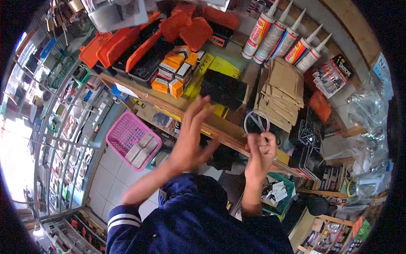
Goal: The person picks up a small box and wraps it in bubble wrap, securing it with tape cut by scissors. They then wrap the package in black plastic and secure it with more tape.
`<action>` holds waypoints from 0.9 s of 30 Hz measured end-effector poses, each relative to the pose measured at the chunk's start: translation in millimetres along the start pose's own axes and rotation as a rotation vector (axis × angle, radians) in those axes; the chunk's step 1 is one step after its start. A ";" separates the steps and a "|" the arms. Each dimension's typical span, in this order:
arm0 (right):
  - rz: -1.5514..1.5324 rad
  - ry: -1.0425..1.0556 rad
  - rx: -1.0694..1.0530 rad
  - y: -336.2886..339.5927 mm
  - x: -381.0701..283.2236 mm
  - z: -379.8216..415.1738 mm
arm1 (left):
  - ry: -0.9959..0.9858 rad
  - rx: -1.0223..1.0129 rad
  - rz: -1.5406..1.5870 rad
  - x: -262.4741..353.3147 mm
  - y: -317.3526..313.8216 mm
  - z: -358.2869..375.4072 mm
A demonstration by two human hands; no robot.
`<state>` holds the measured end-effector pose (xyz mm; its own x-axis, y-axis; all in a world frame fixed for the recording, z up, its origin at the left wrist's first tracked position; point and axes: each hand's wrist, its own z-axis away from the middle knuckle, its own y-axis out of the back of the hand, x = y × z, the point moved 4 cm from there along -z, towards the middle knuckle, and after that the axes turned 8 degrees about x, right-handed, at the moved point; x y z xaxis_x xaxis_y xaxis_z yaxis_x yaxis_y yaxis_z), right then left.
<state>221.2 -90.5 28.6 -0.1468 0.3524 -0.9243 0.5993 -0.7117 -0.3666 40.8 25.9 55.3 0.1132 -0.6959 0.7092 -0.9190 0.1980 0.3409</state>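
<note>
My left hand (186, 146) is raised over the front edge of the wooden counter (230, 137), fingers spread and slightly blurred, nothing in them. To its right, the fingers of my right hand (260, 154) are curled and pinch the lower side of a thin whitish ring (246, 120) that looks like a tape roll. A silvery, scissor-like shape (260, 122) shows through the ring's opening. Behind my hands lies a black block-shaped box (223, 88). Beside it rises a stack of flat brown cardboard pieces (281, 93).
Orange-and-white small boxes (173, 72) and black bins with orange lids (127, 44) crowd the back left. Several silicone sealant tubes (270, 36) stand at the back right. A pink basket (133, 139) is down to the left, a green crate (281, 192) lower right.
</note>
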 end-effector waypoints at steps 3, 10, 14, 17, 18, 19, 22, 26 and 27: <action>-0.221 -0.138 -0.058 -0.7 5.6 1.7 | -0.274 -0.036 -0.330 -9.5 2.0 -48.1; -0.448 -0.161 -0.191 -17.0 10.5 21.2 | -0.625 -0.298 -0.416 -65.9 -18.7 -101.4; -0.451 -0.204 -0.149 -13.9 13.3 21.5 | -0.726 -0.218 -0.526 -66.1 -21.2 -90.9; -0.429 -0.180 -0.115 -10.4 14.2 22.6 | -0.665 -0.259 -0.514 -57.6 -24.1 -84.3; -0.429 -0.178 -0.108 -10.3 15.1 22.9 | -0.668 -0.263 -0.508 -56.4 -26.4 -81.1; -0.430 -0.173 -0.095 -11.4 16.4 22.5 | -0.669 -0.226 -0.487 -54.1 -27.9 -79.3; -0.461 -0.158 -0.109 -21.6 16.4 19.2 | -0.682 -0.147 -0.446 -53.2 -38.3 -74.2; -0.663 -0.164 -0.207 -48.3 14.4 16.5 | -0.684 -0.084 -0.423 -47.8 -38.2 -71.9; -0.711 -0.177 -0.220 -54.6 15.3 16.0 | -0.691 -0.088 -0.421 -47.0 -38.1 -71.7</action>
<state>173.6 -56.0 32.7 -0.6686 0.5649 -0.4836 0.4532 -0.2061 -0.8672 97.7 100.6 53.2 0.1573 -0.9873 -0.0201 -0.8152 -0.1414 0.5617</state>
